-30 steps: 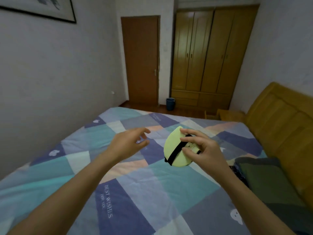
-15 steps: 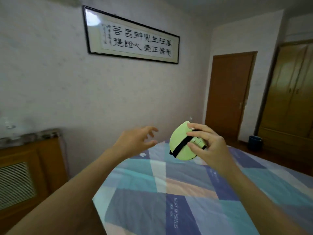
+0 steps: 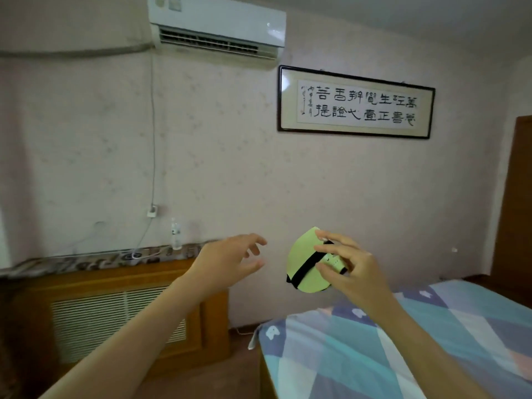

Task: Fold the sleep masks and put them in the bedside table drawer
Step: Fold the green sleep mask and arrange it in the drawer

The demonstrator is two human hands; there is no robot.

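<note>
Just right of the frame's centre, the right hand (image 3: 349,269) holds a folded pale-green sleep mask (image 3: 305,262) in the air, fingers (image 3: 326,249) and thumb curled round it and pinching it over its black strap (image 3: 306,266) (the strap runs diagonally across the fold). The mask hangs above the near corner of the bed (image 3: 374,355), which fills the lower right with a blue patchwork cover. The left hand (image 3: 230,259), just beside the mask but apart from it, holds nothing, its fingers spread and loosely bent. On the wall behind hang an air conditioner (image 3: 218,27) at upper centre and framed calligraphy (image 3: 357,102) at upper right. A wooden radiator cover (image 3: 115,312) stands at lower left.
</note>
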